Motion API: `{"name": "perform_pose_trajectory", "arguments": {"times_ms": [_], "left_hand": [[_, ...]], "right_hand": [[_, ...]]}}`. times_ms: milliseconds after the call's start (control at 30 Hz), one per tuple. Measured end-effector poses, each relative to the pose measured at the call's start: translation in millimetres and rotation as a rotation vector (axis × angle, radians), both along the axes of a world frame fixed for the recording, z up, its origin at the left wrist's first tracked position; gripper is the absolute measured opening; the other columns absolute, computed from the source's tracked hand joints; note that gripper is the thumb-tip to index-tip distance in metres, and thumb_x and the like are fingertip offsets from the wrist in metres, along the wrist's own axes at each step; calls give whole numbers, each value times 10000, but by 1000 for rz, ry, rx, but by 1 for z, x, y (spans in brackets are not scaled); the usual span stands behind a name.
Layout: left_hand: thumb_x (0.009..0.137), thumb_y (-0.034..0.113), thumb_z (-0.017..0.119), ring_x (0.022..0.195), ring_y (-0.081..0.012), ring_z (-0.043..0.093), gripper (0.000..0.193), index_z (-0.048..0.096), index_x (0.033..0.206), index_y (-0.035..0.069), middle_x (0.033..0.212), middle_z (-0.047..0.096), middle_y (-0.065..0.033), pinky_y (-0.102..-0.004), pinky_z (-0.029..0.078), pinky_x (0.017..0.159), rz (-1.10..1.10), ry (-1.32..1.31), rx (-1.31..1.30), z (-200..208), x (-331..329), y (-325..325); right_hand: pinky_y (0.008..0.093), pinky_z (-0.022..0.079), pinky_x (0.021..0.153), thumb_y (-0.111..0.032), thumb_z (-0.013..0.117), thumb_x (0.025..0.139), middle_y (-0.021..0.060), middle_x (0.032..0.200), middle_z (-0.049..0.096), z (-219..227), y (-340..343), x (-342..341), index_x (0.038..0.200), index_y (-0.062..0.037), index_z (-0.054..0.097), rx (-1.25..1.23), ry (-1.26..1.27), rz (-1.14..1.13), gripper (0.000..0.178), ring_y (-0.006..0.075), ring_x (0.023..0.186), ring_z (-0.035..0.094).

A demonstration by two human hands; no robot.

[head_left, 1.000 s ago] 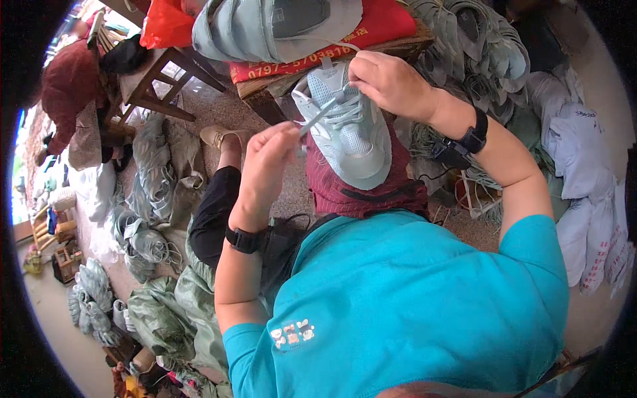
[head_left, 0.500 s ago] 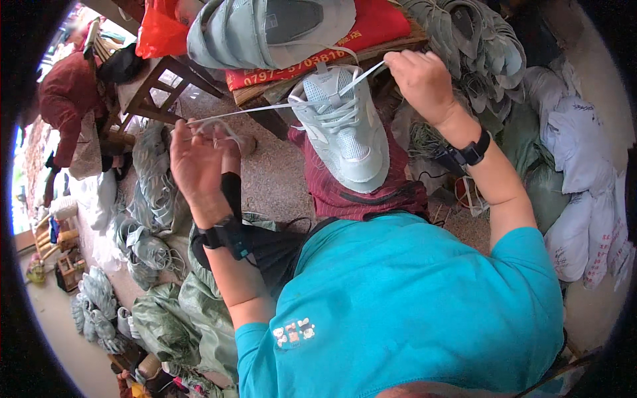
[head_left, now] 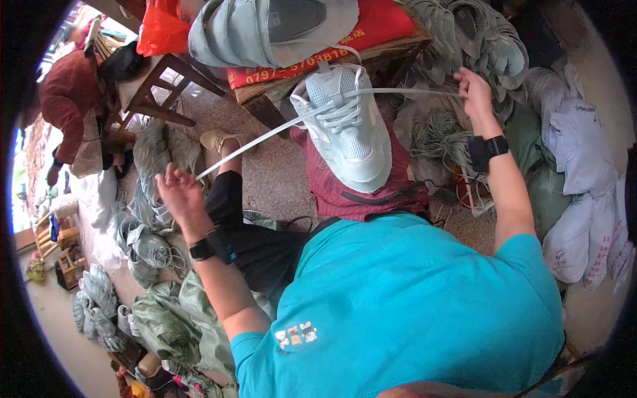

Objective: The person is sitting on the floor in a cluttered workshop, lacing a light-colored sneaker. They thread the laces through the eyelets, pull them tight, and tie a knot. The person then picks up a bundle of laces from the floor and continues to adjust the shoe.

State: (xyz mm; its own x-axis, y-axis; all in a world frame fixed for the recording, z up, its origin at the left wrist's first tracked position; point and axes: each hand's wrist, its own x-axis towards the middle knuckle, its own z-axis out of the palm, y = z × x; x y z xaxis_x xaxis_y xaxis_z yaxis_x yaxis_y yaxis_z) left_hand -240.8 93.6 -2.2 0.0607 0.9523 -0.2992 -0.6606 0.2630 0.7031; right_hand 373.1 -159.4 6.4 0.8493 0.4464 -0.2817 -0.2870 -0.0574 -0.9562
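A pale grey-white mesh sneaker (head_left: 352, 142) rests toe toward me on maroon striped cloth over my lap. Its flat white shoelace (head_left: 265, 138) is threaded through the upper eyelets and stretches out to both sides. My left hand (head_left: 180, 196) is out at the left with its fingers curled on one lace end. Far out at the right, my right hand (head_left: 474, 94) pinches the other end, blurred along its length. Neither hand touches the shoe itself.
Beyond the sneaker stands a wooden bench (head_left: 265, 99) with a red printed bag (head_left: 385, 30) and grey shoe uppers (head_left: 272, 30) on it. Bundled uppers (head_left: 484, 46) and white sacks (head_left: 577, 146) lie at right. Green sacks (head_left: 166, 318) fill the lower left. Another person in maroon (head_left: 66, 99) bends at upper left.
Both hands have moved farther apart, the left down and leftward, the right outward to the right. The lace runs longer on both sides. The sneaker stays in place.
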Motion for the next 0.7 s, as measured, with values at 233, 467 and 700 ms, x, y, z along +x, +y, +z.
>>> {"name": "perform_pose_trajectory", "arguments": {"times_ms": [233,467,700], "left_hand": [[996,150,567,699,-60,576,299,561,1254,-1,984,713,-77,-202,465,614,-323,550,387,16,134,-64],[1003,140,576,664,-41,544,173,604,1081,-12,941,712,-72,-179,436,602,-570,450,326,32,197,-94],[988,154,601,704,-44,532,158,634,955,3,804,621,17,-192,423,634,-602,595,413,20,201,-97]], "right_hand": [[222,344,471,-201,502,987,65,881,682,7,17,-89,1322,18,493,-250,-266,532,401,65,563,471],[188,471,557,-154,550,987,39,826,673,61,60,-154,1059,-53,558,25,-250,952,124,49,637,590],[321,505,572,-157,573,951,111,714,651,74,74,-163,1014,-37,538,-219,-947,1009,140,233,607,640]]}}
